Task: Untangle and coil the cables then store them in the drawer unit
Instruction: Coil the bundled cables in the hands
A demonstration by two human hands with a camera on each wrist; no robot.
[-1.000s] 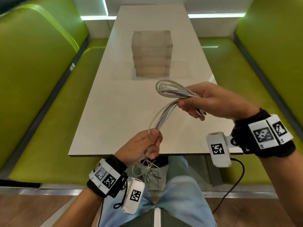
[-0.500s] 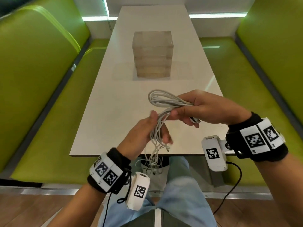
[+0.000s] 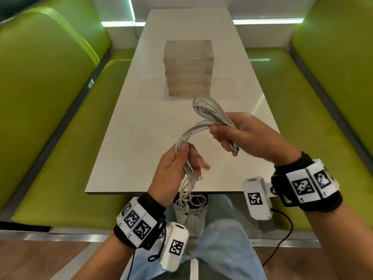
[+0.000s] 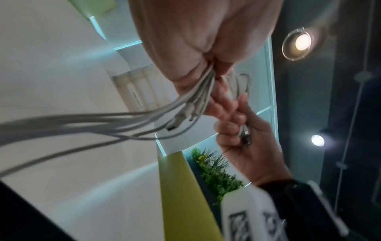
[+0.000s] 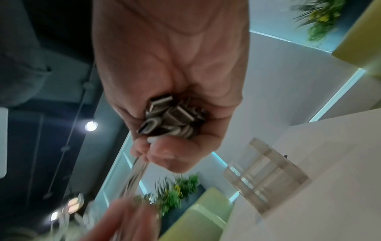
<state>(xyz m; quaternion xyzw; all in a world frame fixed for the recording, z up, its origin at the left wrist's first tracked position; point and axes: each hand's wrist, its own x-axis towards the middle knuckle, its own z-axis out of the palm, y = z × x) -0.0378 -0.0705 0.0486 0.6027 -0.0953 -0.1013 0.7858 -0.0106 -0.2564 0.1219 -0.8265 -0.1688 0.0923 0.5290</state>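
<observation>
A person stands at the near end of a long white worktop (image 3: 141, 138), holding a bundle of thin white cables (image 3: 203, 126) in the air above it. The right hand (image 3: 248, 136) has its fingers curled tight round a gathered loop of cable; the wrist view shows several metal plugs (image 5: 171, 117) bunched in that palm. The left hand (image 3: 173, 174), lower and nearer the body, pinches the loose strands between thumb and fingers, and the rest trails down past the worktop edge toward the person's legs.

The cables look light, soft and floppy (likely to spring out of a coil if let go), so they would best be held at the crossing of the loops, with the plug ends kept pinned.

Farther along the worktop, well apart from the hands, stands a clear drawer unit (image 3: 188, 67), its drawers apparently closed; one would need a free hand to open. Green benches (image 3: 50, 98) flank the worktop on both sides. Nothing lies between the hands and the unit.
</observation>
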